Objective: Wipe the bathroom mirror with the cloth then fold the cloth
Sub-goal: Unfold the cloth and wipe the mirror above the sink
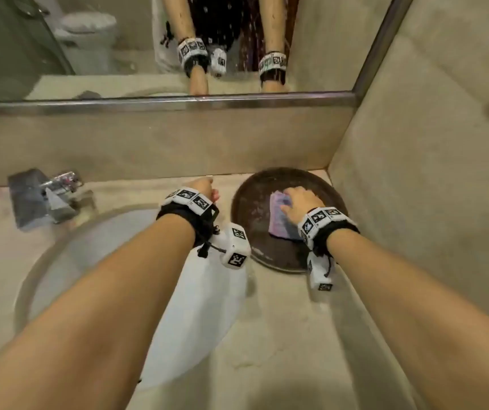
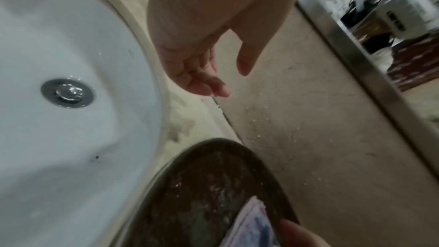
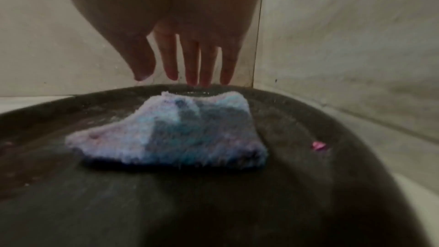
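Observation:
A folded purple and blue cloth lies on a dark round tray in the counter's right corner. My right hand is over the cloth's right part. Its fingers are straight, their tips by the cloth's far edge, gripping nothing. My left hand hangs left of the tray near the back wall, fingers loosely curled and empty. The mirror spans the wall above, speckled with droplets.
A white sink with a metal drain lies under my left forearm. A chrome faucet stands at the back left. A side wall closes in right of the tray.

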### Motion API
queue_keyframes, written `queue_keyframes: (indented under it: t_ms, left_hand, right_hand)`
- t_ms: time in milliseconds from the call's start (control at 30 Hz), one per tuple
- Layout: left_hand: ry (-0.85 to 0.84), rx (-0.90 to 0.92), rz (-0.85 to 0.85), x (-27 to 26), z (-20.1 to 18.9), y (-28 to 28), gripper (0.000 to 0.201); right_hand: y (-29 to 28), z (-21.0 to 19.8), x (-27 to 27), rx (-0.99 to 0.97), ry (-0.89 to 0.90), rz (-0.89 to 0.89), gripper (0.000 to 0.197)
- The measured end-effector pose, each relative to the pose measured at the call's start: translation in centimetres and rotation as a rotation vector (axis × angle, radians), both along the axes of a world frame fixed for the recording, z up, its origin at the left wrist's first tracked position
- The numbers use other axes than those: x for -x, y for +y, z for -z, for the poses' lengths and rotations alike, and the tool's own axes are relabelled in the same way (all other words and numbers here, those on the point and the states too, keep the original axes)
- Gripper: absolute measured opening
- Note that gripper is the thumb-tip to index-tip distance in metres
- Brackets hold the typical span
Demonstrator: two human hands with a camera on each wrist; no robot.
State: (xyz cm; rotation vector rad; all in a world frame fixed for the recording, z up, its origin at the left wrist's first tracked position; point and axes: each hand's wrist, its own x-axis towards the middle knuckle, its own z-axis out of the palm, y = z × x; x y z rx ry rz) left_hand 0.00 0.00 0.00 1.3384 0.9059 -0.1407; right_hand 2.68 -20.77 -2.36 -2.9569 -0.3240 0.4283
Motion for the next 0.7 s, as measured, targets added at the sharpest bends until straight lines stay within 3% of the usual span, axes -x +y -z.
queue_keyframes:
  t_ms: [67, 167, 267, 400, 633, 700]
  left_hand:
    - [0.017, -0.028, -0.012, -0.5, 0.9, -0.2, 0.013]
    - [0.009, -0.030, -0.035, -0.7, 2.3, -0.4, 0.025]
    - [-0.015, -0.009, -0.001, -1.1, 2.6, -0.8, 0.024]
    - [-0.052, -0.051, 0.072, -1.2, 1.7, -1.2, 0.021]
    - [-0.152, -0.144, 0.323, -0.8, -3.6, -1.1, 0.002]
    - [-0.192, -0.165, 0.421, -0.5, -6.1, -1.3, 0.012]
  right_hand:
    - [-0.1, 1.2, -0.7, 0.085, 0.008, -0.009, 0.042]
    - [0.1, 2.6, -1.3, 0.166, -0.040, 0.010, 0.041]
    - [0.3, 2.9, -1.5, 0.176, -0.158, 0.026, 0.034]
    - [0.7, 2.0, -1.8, 0.168, -0.151, 0.044, 0.029]
    - [0.6, -5.4, -1.9, -0.106, -0.067, 0.149, 0.006]
    - [0.9, -8.6, -1.7, -0.183, -0.082, 0.144, 0.007]
